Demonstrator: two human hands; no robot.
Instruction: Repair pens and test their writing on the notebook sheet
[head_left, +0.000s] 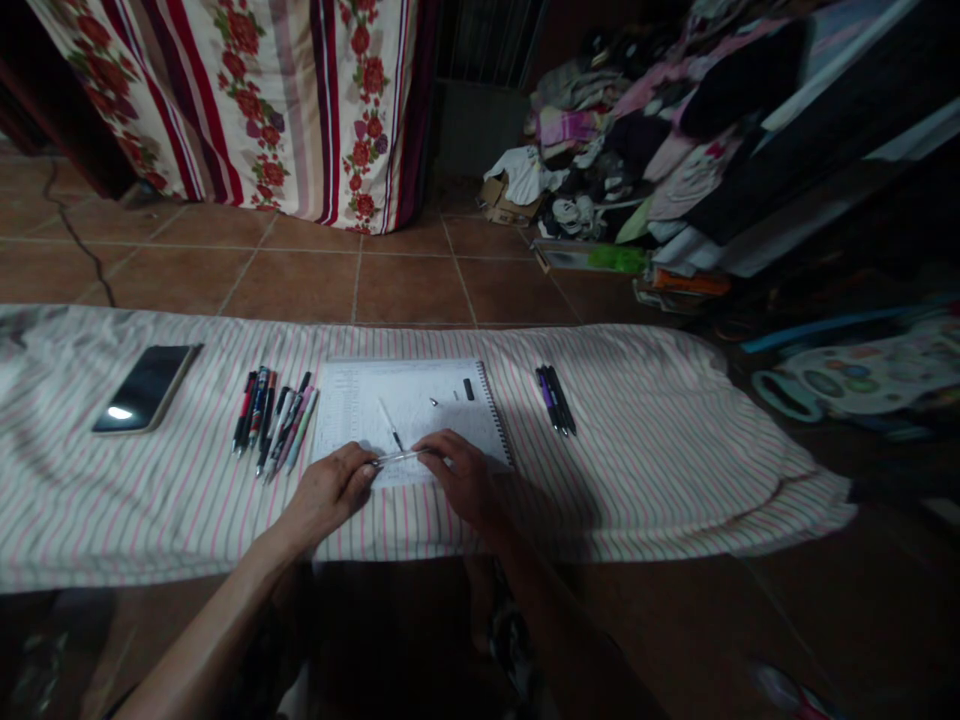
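While our left hand (pixel 334 486) and right hand (pixel 460 478) meet at the near edge of the notebook (pixel 341 400), we pinch a thin, clear tube (pixel 397 457) between them. Each hand has one end in its fingertips, so both grips are small and snug. The tube lies side to side, with its right end a little farther from us. We can see its middle, bare, between our hands.

Just past the tube, a thin pen refill (pixel 391 424) rests on the page. It slants across the tube's way: its dark end comes toward us, and its pale end goes away to the left. That dark end sits nearer to our right hand. We can't tell if it touches the tube.

Farther up the page and to the right, we see a tiny shiny tip (pixel 434 402) and a short black piece (pixel 469 389). Some pens (pixel 279 425) lie left of the notebook. Past the striped cloth (pixel 660 450), a flowery curtain (pixel 300 110) hangs far off.
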